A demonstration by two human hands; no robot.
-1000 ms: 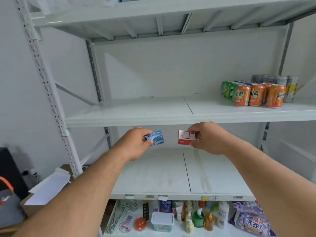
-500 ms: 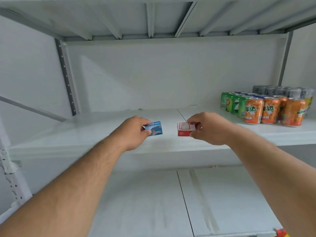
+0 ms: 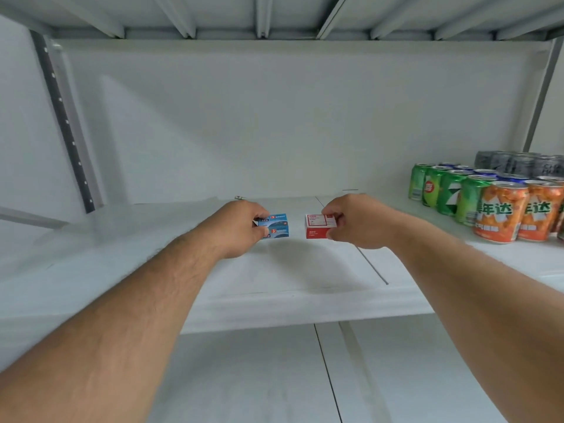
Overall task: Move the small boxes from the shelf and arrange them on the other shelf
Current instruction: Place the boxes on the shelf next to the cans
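Note:
My left hand point(image 3: 236, 227) grips a small blue box point(image 3: 277, 226) by its left end, low over the white shelf point(image 3: 122, 264). My right hand point(image 3: 355, 222) pinches a small red and white box point(image 3: 317, 226) by its right end. The two boxes are side by side near the shelf's middle, a short gap between them. Whether they touch the shelf surface I cannot tell.
Green, orange and silver drink cans point(image 3: 500, 206) stand in rows at the right of the same shelf. A lower white shelf point(image 3: 274, 377) lies below. The shelf above point(image 3: 274, 13) hangs close overhead. A dark perforated upright point(image 3: 64, 123) stands at the back left.
Both hands have risen from in front of the lower shelf to the upper shelf and carried the boxes further in over its surface. The view has moved closer.

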